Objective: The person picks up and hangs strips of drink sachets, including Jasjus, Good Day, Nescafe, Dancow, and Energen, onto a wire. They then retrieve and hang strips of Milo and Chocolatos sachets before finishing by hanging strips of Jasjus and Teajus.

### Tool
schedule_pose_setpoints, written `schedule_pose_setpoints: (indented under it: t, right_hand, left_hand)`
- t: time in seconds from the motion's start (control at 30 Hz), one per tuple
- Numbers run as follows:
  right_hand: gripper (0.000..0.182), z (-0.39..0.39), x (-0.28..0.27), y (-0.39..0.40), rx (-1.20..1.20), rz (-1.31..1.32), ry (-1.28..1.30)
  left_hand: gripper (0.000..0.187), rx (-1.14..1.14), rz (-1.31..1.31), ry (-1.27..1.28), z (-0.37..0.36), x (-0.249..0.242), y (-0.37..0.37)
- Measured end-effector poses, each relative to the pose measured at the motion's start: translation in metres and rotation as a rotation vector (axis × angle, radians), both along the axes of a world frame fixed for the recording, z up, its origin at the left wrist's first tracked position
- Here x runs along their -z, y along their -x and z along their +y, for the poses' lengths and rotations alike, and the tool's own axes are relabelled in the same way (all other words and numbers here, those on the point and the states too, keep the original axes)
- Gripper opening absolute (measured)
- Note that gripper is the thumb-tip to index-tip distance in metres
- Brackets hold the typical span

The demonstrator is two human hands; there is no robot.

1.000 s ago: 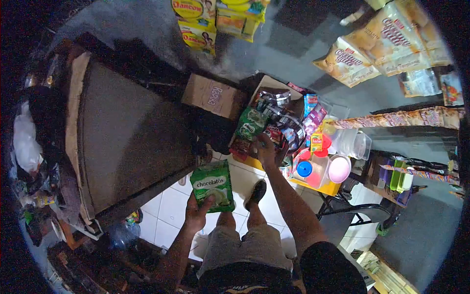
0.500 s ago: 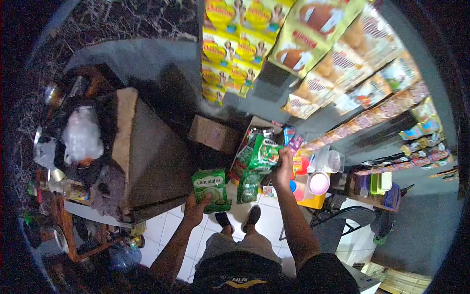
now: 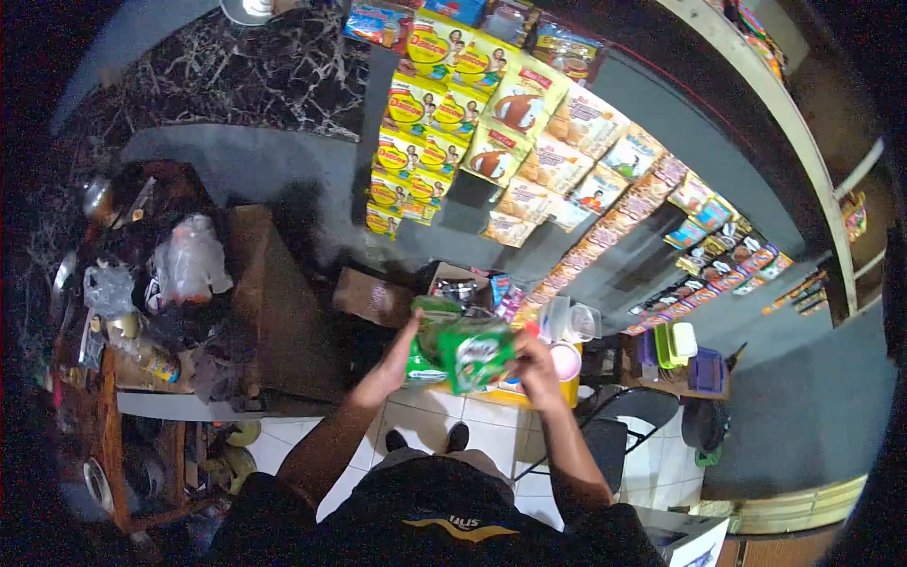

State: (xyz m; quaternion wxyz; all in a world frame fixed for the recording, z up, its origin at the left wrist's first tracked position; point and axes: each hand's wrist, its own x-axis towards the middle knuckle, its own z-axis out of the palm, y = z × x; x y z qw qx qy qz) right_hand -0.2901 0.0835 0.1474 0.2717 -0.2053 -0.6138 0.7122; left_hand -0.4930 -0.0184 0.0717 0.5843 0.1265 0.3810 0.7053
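Both hands have come together: left hand and right hand fingers now pinching green sachets.

The sachet strip lay between the left hand at nine o'clock and the right hand at three o'clock, with the cardboard box at eleven o'clock and hanging packets at twelve o'clock.
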Motion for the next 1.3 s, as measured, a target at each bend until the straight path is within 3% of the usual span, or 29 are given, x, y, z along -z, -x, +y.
schedule_pose_setpoints:
  t: [0.07, 0.13, 0.2, 0.27, 0.3, 0.33, 0.4, 0.43, 0.47, 0.53, 0.6, 0.67, 0.8, 0.9, 1.0, 1.07, 1.13, 1.23, 1.3]
  right_hand:
    - [0.025, -0.020, 0.014, -0.008, -0.180, 0.060, -0.377]
    - [0.025, -0.044, -0.004, -0.013, -0.308, -0.148, -0.427]
    - [0.022, -0.056, 0.020, -0.033, -0.210, -0.133, -0.356]
    - [0.015, -0.059, 0.027, -0.058, -0.202, -0.114, -0.106]
    - [0.026, -0.054, 0.038, -0.074, -0.204, -0.156, 0.092]
    - [0.056, -0.053, 0.053, -0.084, -0.245, 0.050, 0.359]
    - [0.072, -0.039, 0.062, -0.104, -0.288, 0.168, 0.896]
    - [0.072, -0.033, 0.067, -0.106, -0.049, 0.072, 0.916]
    - [0.072, -0.026, 0.069, -0.110, -0.046, 0.079, 0.911]
    - [0.057, -0.011, 0.049, -0.103, 0.189, 0.121, 0.942]
    - [0.039, 0.011, 0.062, -0.112, 0.341, 0.153, 0.722]
    - [0.026, 0.020, 0.052, -0.138, 0.352, 0.311, 0.827]
    - [0.029, 0.027, 0.029, -0.188, 0.419, 0.519, 0.692]
    - [0.044, 0.027, -0.023, -0.234, 0.311, 0.609, 0.922]
    - [0.033, 0.040, -0.030, -0.262, 0.371, 0.462, 0.748]
    - [0.034, 0.035, -0.040, -0.280, 0.351, 0.485, 0.723]
    - [0.040, 0.027, -0.050, -0.288, 0.439, 0.585, 0.490]
    - [0.051, 0.027, -0.046, -0.306, 0.366, 0.508, 0.489]
    - [0.052, 0.023, -0.045, -0.307, 0.346, 0.456, 0.463]
  left_hand:
    - [0.051, 0.148, 0.105, -0.059, 0.005, 0.002, -0.010]
    - [0.045, 0.208, 0.243, 0.029, 0.013, -0.003, -0.021]
    - [0.037, 0.240, 0.244, 0.034, 0.015, -0.009, -0.033]
    - [0.035, 0.169, 0.304, -0.022, 0.014, -0.008, -0.051]
    - [0.039, 0.173, 0.262, 0.022, 0.015, -0.003, -0.059]
    - [0.039, 0.192, 0.267, 0.023, 0.015, -0.008, -0.067]
    - [0.044, 0.164, 0.244, -0.061, 0.014, -0.025, -0.085]
    - [0.053, 0.250, 0.317, -0.146, 0.013, -0.032, -0.090]
    - [0.053, 0.255, 0.322, -0.151, 0.012, -0.039, -0.100]
    - [0.058, 0.274, 0.492, -0.224, 0.004, -0.051, -0.124]
    - [0.062, 0.317, 0.626, -0.243, -0.001, -0.058, -0.149]
    - [0.061, 0.275, 0.638, -0.213, -0.004, -0.059, -0.165]
    - [0.063, 0.295, 0.709, -0.214, -0.011, -0.065, -0.202]
    - [0.064, 0.349, 0.732, -0.261, -0.012, -0.059, -0.224]
    - [0.063, 0.367, 0.770, -0.262, -0.014, -0.062, -0.251]
    - [0.052, 0.351, 0.719, -0.182, -0.014, -0.064, -0.264]
    - [0.043, 0.280, 0.705, -0.206, -0.009, -0.060, -0.271]
    - [0.032, 0.040, 0.681, -0.162, 0.001, -0.075, -0.276]
    - [0.031, 0.020, 0.684, -0.159, 0.000, -0.102, -0.275]
